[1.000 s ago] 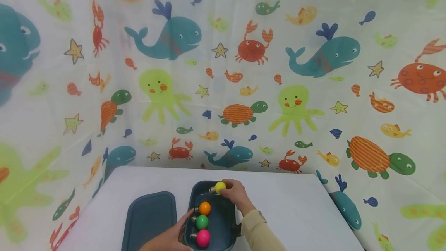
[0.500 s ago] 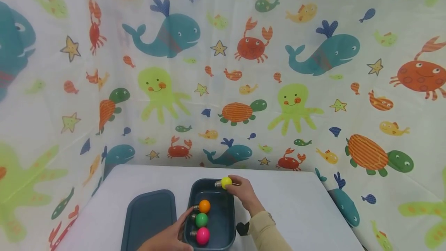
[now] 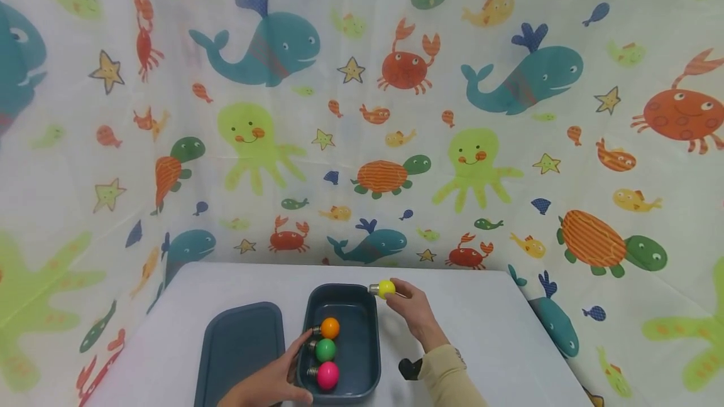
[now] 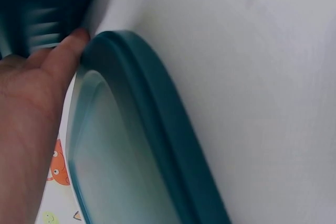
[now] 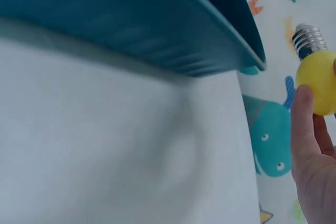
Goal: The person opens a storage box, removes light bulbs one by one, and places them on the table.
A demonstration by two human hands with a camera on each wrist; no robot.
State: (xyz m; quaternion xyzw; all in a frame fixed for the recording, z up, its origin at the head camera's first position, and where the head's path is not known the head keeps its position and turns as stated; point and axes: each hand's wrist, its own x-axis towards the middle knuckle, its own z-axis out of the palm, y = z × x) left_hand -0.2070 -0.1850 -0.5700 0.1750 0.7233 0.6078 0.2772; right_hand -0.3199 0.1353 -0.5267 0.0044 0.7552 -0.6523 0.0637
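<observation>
A yellow light bulb (image 3: 387, 289) is pinched in my right hand (image 3: 416, 311), just beyond the right far corner of a dark blue box (image 3: 370, 388). Its silver screw base points left in the head view; the right wrist view shows the yellow bulb (image 5: 317, 81) held up above the box's side. Inside the box, along its left wall, lie an orange bulb (image 3: 330, 328), a green bulb (image 3: 325, 350) and a pink bulb (image 3: 328, 375), with their bases to the left. My left hand (image 3: 266, 382) rests against the box's left side, fingers extended and thumb near the front corner.
Left of the box lies a flat dark blue lid (image 3: 243, 338) on the white table (image 3: 498, 344). A small black heart-shaped thing (image 3: 408, 369) shows beside my right sleeve. A curtain (image 3: 339, 112) printed with sea animals hangs round the table.
My right hand has lifted the yellow bulb from over the far end of the box and carried it right, past the rim. The left hand stays at the box's side.
</observation>
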